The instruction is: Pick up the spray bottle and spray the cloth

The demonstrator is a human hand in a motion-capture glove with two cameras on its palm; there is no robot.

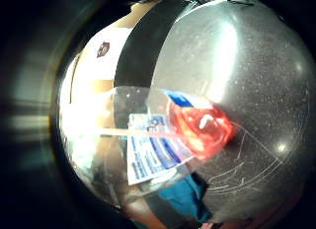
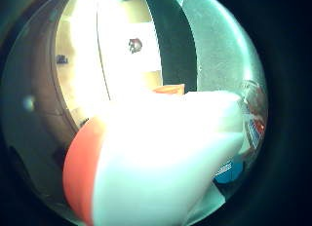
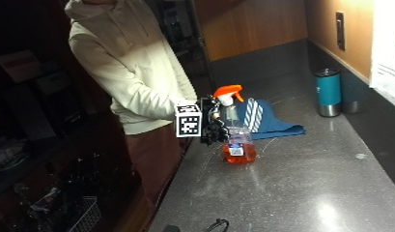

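- Right hand (image 3: pixel 213 123): fingers curled round the neck of the spray bottle (image 3: pixel 237 140), whose base rests on the bench (image 3: pixel 300 188).
- Blue cloth (image 3: pixel 264 121): on the bench just beyond the bottle, at its 1 o'clock.
- Risk: the orange nozzle appears to point off the cloth; spray may hit the bench.
- Risk: lifting by the neck may tilt the bottle.
- Count: one bottle, one cloth, one teal tumbler (image 3: pixel 327 92).

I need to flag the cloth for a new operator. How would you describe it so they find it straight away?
Start at the long dark counter and find the spray bottle with the orange trigger near its front edge, at the gloved right hand. The cloth lies flat just behind that bottle. It is the only soft thing there: dark blue with white stripes, unlike the upright teal tumbler further back by the wall.
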